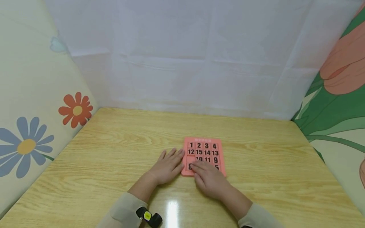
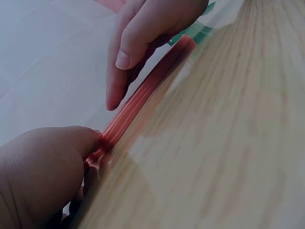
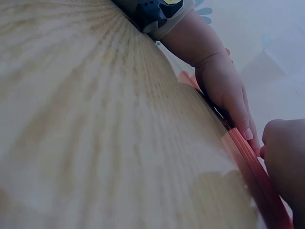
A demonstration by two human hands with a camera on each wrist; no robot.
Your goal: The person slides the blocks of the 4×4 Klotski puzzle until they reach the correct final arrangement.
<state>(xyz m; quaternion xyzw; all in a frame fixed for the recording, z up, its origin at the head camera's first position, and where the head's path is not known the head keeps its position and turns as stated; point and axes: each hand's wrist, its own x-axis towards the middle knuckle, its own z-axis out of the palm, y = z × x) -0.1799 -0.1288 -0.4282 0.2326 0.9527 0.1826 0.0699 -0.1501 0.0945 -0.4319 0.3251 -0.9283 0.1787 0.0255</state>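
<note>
A pink sliding number puzzle [image 1: 222, 158] lies flat on the wooden table, black numbers facing up. Its top row reads 1, 2, 3, 4, with 12, 15, 14, 13 below. At the left of the third row a slot is vacant, beside 10, 11 and 9. My left hand [image 1: 168, 166] rests along the puzzle's left edge, fingers extended and thumb at the lower side. Over the bottom row, my right hand [image 1: 211, 180] touches the 8 tile [image 1: 189, 167] with its fingertips and hides the tiles between 8 and 5.
The wooden table [image 1: 114, 148] spreads around the puzzle. A white cloth [image 1: 176, 63] hangs behind it, with flower-patterned panels [image 1: 28, 95] at both sides. A black wrist strap with a yellow mark [image 1: 147, 216] sits on the left sleeve.
</note>
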